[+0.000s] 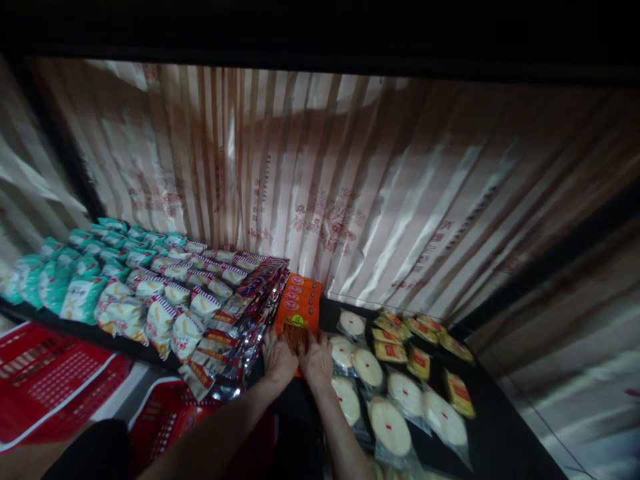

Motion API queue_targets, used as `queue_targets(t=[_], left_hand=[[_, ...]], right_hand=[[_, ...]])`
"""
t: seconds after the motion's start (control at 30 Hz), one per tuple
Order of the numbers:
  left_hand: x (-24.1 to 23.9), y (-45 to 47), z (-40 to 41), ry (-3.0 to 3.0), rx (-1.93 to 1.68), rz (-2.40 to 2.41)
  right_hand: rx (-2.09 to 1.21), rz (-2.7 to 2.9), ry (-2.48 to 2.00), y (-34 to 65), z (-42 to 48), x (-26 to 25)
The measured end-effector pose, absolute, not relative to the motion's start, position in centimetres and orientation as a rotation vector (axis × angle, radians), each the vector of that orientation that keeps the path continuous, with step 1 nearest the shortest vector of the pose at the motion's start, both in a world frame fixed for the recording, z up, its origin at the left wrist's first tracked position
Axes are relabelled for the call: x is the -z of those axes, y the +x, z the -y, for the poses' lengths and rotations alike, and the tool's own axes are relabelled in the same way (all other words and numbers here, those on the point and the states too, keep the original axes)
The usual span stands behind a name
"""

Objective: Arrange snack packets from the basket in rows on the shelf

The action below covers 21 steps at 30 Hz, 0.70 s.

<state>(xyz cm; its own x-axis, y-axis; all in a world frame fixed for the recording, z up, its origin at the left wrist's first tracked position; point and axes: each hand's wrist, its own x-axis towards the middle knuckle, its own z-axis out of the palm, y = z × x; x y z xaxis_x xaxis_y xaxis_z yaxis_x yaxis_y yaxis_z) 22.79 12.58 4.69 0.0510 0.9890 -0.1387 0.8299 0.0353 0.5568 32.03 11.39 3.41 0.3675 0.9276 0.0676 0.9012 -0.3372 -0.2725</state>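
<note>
Both my hands are on the front orange snack packet (296, 335) of an overlapping row that lies on the dark shelf. My left hand (281, 360) grips its left edge, and my right hand (317, 362) grips the right side, fingers bent over the front. Brown strips show through a window in the packet. To the left, close to my left hand, lie overlapping shiny packets with dark red and silver wrapping (227, 350). Round pale discs in clear bags (367, 367) are beside my right hand.
White striped snack bags (160, 317) and teal-and-white bags (83, 297) fill the shelf's left part. Small yellow packets (390, 350) lie at the right. Red plastic baskets (55, 380) stand below the front edge. Pleated curtains (320, 173) hang behind, with a dark beam (320, 40) above.
</note>
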Motion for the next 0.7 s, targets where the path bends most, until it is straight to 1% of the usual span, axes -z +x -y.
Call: queue_targets(t=[0.27, 0.37, 0.43, 0.57, 0.7], left_hand=[[-3.7, 22.7, -12.0, 1.978, -0.355, -1.834], [-3.6, 22.6, -11.9, 2.114, -0.397, -1.748], [-3.6, 22.6, -12.0, 2.147, -0.359, -1.664], [-3.2, 22.4, -12.5, 2.135, -0.281, -1.613], [-2.9, 22.3, -12.1, 2.166, -0.378, -1.629]], right_hand=[[-0.151, 1.619, -2.399, 31.7, -11.3, -2.9], [-0.128, 1.62, -2.388, 31.7, -11.3, -2.7], [-0.111, 1.619, -2.374, 31.7, -11.3, -2.4], [0.033, 1.656, -2.293, 31.9, -11.4, -1.3], [0.169, 1.68, -2.126, 32.1, -11.7, 0.2]])
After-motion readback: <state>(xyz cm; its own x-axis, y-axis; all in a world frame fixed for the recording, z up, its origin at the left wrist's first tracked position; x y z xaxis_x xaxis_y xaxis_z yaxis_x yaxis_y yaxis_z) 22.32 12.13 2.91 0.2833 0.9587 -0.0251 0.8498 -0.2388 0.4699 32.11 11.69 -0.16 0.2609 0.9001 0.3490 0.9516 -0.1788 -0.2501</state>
